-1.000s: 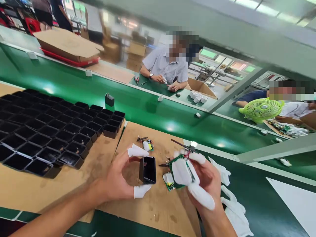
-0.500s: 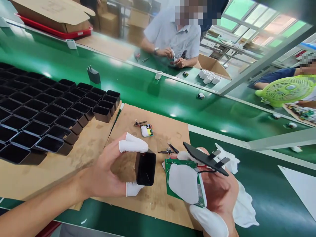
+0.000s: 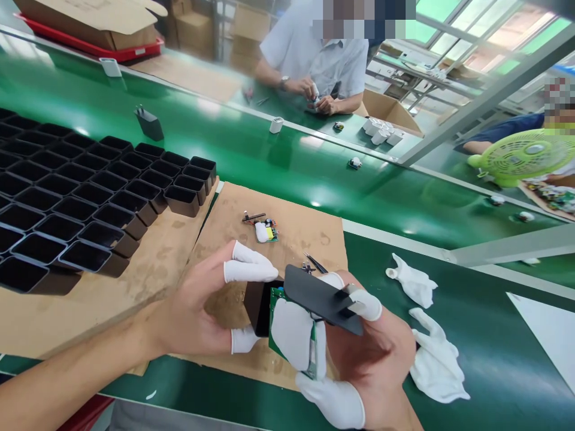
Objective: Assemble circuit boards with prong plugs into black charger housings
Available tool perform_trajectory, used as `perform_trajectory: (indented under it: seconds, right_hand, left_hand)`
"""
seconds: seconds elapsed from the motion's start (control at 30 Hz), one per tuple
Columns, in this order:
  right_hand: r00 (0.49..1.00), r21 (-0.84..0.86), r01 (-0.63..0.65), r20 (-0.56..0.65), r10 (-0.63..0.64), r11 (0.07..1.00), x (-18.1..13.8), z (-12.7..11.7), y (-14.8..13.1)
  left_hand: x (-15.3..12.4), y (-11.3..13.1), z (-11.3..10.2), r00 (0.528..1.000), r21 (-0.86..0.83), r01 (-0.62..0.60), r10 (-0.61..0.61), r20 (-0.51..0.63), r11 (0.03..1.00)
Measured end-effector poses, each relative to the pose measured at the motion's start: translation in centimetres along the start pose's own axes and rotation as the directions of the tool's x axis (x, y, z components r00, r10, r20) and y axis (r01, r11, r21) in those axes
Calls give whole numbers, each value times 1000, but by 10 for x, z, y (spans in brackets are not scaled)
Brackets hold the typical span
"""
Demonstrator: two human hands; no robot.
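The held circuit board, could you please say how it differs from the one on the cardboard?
The held board is in the right hand, at the mouth of the black case; the other board lies on the cardboard. White material covers most of the held board's visible face; the other board shows yellow beside its white patch. Both show green.

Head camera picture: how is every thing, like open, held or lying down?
Held black case: open, in left hand
Circuit board: in right hand, at that case's opening
Pronged plate: tilted, in right hand
Black cases in rows: upright, open
Charger: standing, prongs up
Second board: lying on cardboard
White cloths: crumpled
Fan: can't tell if spinning
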State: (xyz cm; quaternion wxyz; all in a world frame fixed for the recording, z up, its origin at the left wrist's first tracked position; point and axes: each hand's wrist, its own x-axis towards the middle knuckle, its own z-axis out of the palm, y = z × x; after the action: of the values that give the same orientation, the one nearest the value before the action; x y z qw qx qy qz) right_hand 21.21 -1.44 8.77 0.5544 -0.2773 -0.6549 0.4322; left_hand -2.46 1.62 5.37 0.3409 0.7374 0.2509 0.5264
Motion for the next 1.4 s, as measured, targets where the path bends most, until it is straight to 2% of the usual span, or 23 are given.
perform_trajectory:
  seconds: [0.23,0.43,0.7,1.03,1.13,1.3,1.4]
  right_hand:
    - [999,-84,-5,53,9,996,-2,-4,1]
    - [999,-89,-10,41,13,996,5,0,-2]
    - [999,-151,15,47,-8,988,4,-3,-3]
    - [996,-215,88,26,-84,973,-6,-8,9]
    - [996,-269,95,20,-93,958,-8,-8,12]
    - [988,-333,153,16,-156,931,-5,-7,12]
    - [990,-314,141,32,-138,939,-3,-6,11]
  left_hand:
    - [-5,-2,1,1000,-16,5,-5,17,1000]
    - [-3,-2,1,1000,-15,14,-15,-13,1000]
    - [-5,-4,1,1000,-48,3,-2,13,999]
    - [-2,-3,0,998,-46,-18,20,61,999]
    - [-4,-4,1,997,-55,29,-25,74,998]
    - [-6,-5,3,998,-95,36,-32,46,995]
    - [-5,-4,3,998,-77,38,-34,49,996]
